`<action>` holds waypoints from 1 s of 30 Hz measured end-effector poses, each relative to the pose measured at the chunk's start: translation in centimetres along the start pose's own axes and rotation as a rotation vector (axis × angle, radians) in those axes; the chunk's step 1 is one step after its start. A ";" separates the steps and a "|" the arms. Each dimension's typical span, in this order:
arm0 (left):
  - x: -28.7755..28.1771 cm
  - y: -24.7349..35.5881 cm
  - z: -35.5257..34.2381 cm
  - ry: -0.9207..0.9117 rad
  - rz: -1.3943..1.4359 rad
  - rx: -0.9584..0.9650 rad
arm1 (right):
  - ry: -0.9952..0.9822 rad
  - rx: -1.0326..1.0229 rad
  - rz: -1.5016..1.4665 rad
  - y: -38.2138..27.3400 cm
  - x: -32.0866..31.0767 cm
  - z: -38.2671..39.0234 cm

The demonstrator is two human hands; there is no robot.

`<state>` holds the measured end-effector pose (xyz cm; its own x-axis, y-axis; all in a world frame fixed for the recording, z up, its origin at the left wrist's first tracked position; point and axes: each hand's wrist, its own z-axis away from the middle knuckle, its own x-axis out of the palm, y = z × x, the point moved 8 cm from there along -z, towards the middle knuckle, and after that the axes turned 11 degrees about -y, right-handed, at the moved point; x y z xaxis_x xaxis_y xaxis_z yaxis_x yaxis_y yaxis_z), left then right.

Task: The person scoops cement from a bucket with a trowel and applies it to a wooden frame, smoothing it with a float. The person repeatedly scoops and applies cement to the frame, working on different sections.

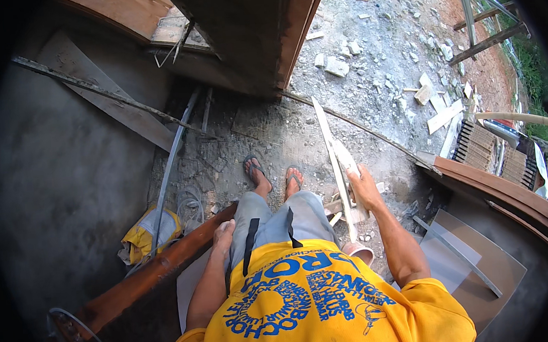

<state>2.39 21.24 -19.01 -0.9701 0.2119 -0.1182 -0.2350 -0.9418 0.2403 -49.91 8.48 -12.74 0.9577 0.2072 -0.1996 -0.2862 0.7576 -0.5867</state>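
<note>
My right hand [364,187] is closed round a pale, tapered piece [344,155], whose exact kind I cannot make out. Alongside it runs a long, narrow pale strip [330,149], pointed at its far end. The strip passes close to the hand; whether the fingers also touch it is hidden. My left hand [224,232] hangs beside my left thigh, close to a reddish-brown wooden beam [161,279]. Its fingers are foreshortened, and nothing shows in it.
A yellow and grey sack [149,234] lies at left by a metal bar [171,158]. Broken rubble [336,65] covers the ground ahead. At right are a wooden frame piece [497,185] and leaning boards [480,255]. A dark wooden post [234,29] stands ahead, with a thin rod [359,125] beside it.
</note>
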 end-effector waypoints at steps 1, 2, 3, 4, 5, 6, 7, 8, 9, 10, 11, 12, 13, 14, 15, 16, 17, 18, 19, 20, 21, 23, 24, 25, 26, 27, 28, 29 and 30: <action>1.0 0.2 0.0 -0.019 -0.077 0.057 | -0.047 0.061 -0.015 0.8 0.4 -1.6; 1.9 0.4 0.0 -0.035 -0.142 0.100 | -0.109 0.109 -0.076 1.4 1.2 -3.5; 2.6 0.7 0.1 -0.047 -0.203 0.130 | -0.176 0.139 -0.161 1.6 2.3 -5.3; 2.9 1.0 0.2 -0.051 -0.264 0.152 | -0.185 0.216 -0.254 2.2 3.4 -7.0; 3.1 1.4 0.4 -0.058 -0.261 0.178 | -0.214 0.271 -0.406 2.5 5.1 -8.8; 3.0 1.7 0.7 -0.066 -0.259 0.187 | -0.229 0.281 -0.419 2.1 6.8 -10.7; 2.7 2.2 0.6 -0.078 -0.249 0.191 | -0.226 0.318 -0.463 1.9 8.5 -12.5; 2.3 3.0 0.6 -0.084 -0.304 0.204 | -0.260 0.308 -0.535 1.4 10.1 -13.8; 1.7 3.7 0.5 -0.074 -0.295 0.218 | -0.269 0.329 -0.603 1.0 11.8 -15.0; 0.9 4.1 0.7 -0.056 -0.272 0.237 | -0.245 0.330 -0.598 0.6 13.0 -16.1; 0.0 4.3 1.0 -0.036 -0.242 0.254 | -0.243 0.325 -0.623 0.1 14.3 -17.1; -0.8 4.0 1.0 -0.030 -0.175 0.224 | -0.243 0.304 -0.655 -0.6 15.3 -18.0; -1.6 4.1 1.2 -0.021 -0.149 0.251 | -0.219 0.317 -0.677 -0.9 16.1 -18.6; -2.6 3.8 1.5 -0.007 -0.130 0.243 | -0.213 0.304 -0.677 -1.4 16.6 -19.2; -3.5 3.4 1.8 0.017 -0.120 0.242 | -0.205 0.302 -0.675 -1.9 17.0 -19.6; -4.2 2.8 2.0 0.015 -0.127 0.210 | -0.188 0.298 -0.671 -2.2 17.3 -20.0; -5.1 2.2 2.3 0.024 -0.144 0.187 | -0.177 0.300 -0.679 -2.5 17.5 -20.2; -6.0 1.6 2.6 0.043 -0.162 0.174 | -0.155 0.299 -0.686 -2.8 17.6 -20.4; -6.5 0.8 2.7 0.021 -0.141 0.158 | -0.132 0.304 -0.690 -3.0 17.7 -20.5; -6.8 0.0 3.0 0.008 -0.120 0.149 | -0.146 0.297 -0.686 -3.3 17.9 -20.7; -7.2 -1.0 3.0 0.002 -0.099 0.115 | -0.157 0.281 -0.695 -3.7 18.2 -20.8; -7.8 -2.3 3.1 0.000 -0.087 0.109 | -0.148 0.291 -0.689 -3.9 18.6 -21.1; -8.0 -2.9 3.1 -0.002 -0.085 0.101 | -0.139 0.292 -0.660 -4.0 18.6 -21.3; -8.3 -3.5 3.1 0.006 -0.079 0.065 | -0.140 0.289 -0.658 -4.2 18.8 -21.5; -8.4 -3.6 3.1 0.004 -0.095 0.078 | -0.143 0.281 -0.657 -4.3 18.9 -21.7; -8.6 -3.8 3.1 0.011 -0.107 0.066 | -0.143 0.281 -0.655 -4.4 19.0 -22.0; -8.7 -4.0 3.1 0.019 -0.116 0.046 | -0.118 0.275 -0.646 -4.4 18.9 -22.2; -8.8 -3.7 3.0 0.017 -0.115 0.067 | -0.128 0.258 -0.650 -4.6 19.0 -22.5; -9.0 -3.4 3.0 0.018 -0.113 0.080 | -0.136 0.258 -0.651 -4.6 19.2 -22.7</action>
<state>11.71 23.29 -15.87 -0.9362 0.3100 -0.1656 -0.3473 -0.8883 0.3003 -30.93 -5.10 -31.69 0.9318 -0.2742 0.2377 0.3450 0.8726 -0.3458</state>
